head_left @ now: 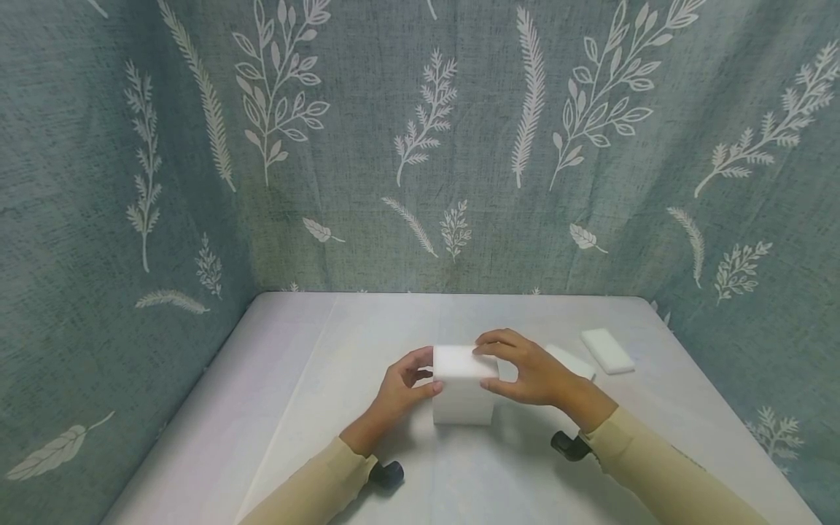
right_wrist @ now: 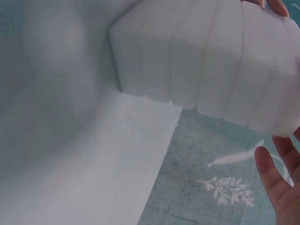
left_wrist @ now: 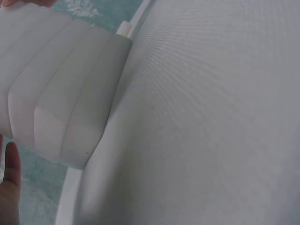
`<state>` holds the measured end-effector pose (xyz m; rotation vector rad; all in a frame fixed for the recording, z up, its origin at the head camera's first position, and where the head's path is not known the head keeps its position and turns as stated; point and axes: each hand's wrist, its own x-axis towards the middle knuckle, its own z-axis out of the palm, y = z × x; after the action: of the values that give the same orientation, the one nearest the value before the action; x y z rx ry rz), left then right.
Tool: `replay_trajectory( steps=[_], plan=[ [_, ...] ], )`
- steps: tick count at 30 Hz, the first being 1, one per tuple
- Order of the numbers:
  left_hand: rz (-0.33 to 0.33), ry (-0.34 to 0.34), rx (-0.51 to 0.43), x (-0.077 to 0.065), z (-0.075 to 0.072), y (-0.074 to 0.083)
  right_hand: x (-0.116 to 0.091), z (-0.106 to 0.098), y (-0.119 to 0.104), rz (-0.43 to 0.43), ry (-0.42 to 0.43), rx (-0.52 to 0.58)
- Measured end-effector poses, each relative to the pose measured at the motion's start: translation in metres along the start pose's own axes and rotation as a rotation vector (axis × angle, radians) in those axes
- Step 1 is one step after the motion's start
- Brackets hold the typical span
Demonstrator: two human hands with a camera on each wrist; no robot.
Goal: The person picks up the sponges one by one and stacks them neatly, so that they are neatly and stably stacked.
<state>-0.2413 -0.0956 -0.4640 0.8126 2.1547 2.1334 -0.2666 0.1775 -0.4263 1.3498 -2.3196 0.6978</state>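
Note:
A stack of white sponges (head_left: 462,401) stands upright on the table, its layers lying flat on one another. In the left wrist view the seams between several sponges (left_wrist: 61,89) show clearly. My left hand (head_left: 403,390) holds the upper left side of the stack, thumb at the front edge and fingers curving behind. My right hand (head_left: 531,368) grips the top sponge (head_left: 453,359) at its right end, fingertips over the top and thumb on the front. The right wrist view has the right hand (right_wrist: 286,197) beside the upper end of the stack.
Two loose white sponges lie to the right: one (head_left: 607,350) farther out, another (head_left: 569,361) partly hidden behind the right hand. A white cloth covers the table (head_left: 328,408). A patterned green curtain (head_left: 367,146) hangs round the back and sides. Each wrist carries a black camera (head_left: 386,477).

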Motion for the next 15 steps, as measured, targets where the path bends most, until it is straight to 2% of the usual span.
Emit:
replay_trajectory(
  steps=[7,15],
  plan=[
    [-0.015,0.013,-0.001,0.001,-0.001,0.001,-0.008,-0.007,0.002,0.065,0.009,0.013],
    [0.036,0.01,-0.008,0.002,-0.002,0.0,-0.029,-0.016,0.007,0.176,0.011,0.031]
  ],
)
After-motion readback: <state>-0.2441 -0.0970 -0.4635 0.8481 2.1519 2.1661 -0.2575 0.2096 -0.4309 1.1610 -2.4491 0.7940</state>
